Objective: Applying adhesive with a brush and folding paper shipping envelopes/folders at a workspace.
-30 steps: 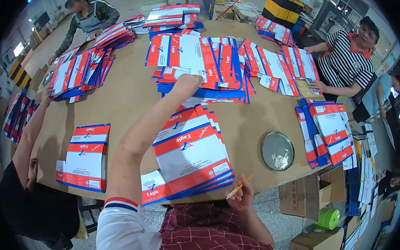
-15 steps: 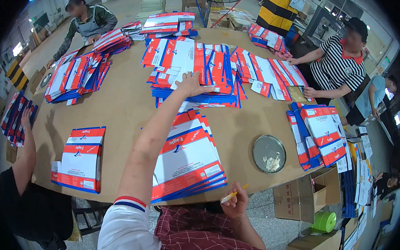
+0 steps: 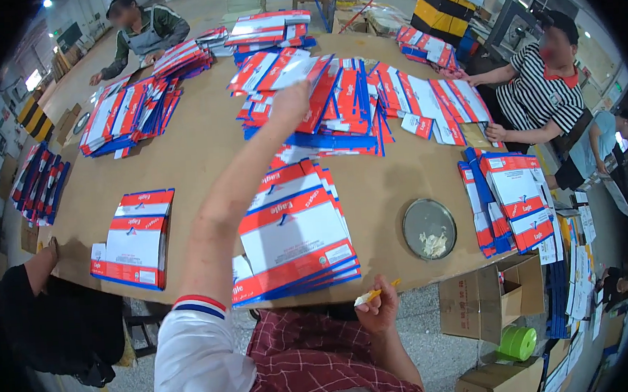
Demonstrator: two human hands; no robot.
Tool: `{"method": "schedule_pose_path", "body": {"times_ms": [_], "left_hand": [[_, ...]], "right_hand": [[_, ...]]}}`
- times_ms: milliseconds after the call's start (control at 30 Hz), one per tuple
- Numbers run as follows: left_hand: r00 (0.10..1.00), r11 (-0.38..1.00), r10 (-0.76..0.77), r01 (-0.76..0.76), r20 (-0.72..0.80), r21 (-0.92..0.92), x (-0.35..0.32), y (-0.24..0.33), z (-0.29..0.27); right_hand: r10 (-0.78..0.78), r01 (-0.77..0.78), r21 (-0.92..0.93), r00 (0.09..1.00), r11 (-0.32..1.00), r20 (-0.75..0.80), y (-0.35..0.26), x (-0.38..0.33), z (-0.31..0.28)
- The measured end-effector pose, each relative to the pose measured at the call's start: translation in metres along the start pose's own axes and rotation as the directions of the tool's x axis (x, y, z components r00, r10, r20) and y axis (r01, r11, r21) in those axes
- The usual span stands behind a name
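Observation:
My left arm reaches across the table (image 3: 198, 174) to the big middle pile of flat red, white and blue printed cartons. My left hand (image 3: 293, 105), slightly blurred, is closed on the near edge of some flat cartons (image 3: 288, 72) at the pile's top, which sit tilted; its fingertips are hidden. Just off the table's near edge, my right hand (image 3: 380, 308) grips a small yellow-handled brush (image 3: 386, 290) with whitish paste on its tip. Between my arms lies a fanned stack of cartons (image 3: 298, 233). A round dish (image 3: 430, 229) holding white paste stands to its right.
Another carton stack (image 3: 135, 239) lies at near left, with more piles at far left (image 3: 126, 118) and right (image 3: 512, 202). A person in stripes (image 3: 548, 85) handles cartons at the right; others sit at left. Cardboard boxes (image 3: 472, 305) stand on the floor.
My left hand has closed on the top cartons of the middle pile and shifted them, tilting them. My right hand still holds the brush. The person at near left has drawn an arm back from a pile.

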State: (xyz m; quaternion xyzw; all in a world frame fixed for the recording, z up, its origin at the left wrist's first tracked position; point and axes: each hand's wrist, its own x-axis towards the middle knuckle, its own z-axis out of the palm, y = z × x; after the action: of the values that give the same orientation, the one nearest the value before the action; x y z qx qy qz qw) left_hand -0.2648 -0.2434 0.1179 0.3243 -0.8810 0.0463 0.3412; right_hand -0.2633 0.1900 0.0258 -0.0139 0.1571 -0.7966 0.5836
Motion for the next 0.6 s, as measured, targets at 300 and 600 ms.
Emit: {"method": "schedule_pose_path", "body": {"times_ms": [300,600], "left_hand": [[0.894,0.882,0.447,-0.443,-0.010,-0.161,-0.238,-0.033,-0.205],[0.870,0.973,0.180,-0.090,0.459,-0.211,-0.427,-0.028,-0.216]], "right_hand": [[-0.150,0.116,0.146,0.957,0.982,0.248,-0.030,-0.015,0.044],[0.236,-0.197,-0.300,0.967,0.933,0.099,0.053,0.061,0.019]]}}
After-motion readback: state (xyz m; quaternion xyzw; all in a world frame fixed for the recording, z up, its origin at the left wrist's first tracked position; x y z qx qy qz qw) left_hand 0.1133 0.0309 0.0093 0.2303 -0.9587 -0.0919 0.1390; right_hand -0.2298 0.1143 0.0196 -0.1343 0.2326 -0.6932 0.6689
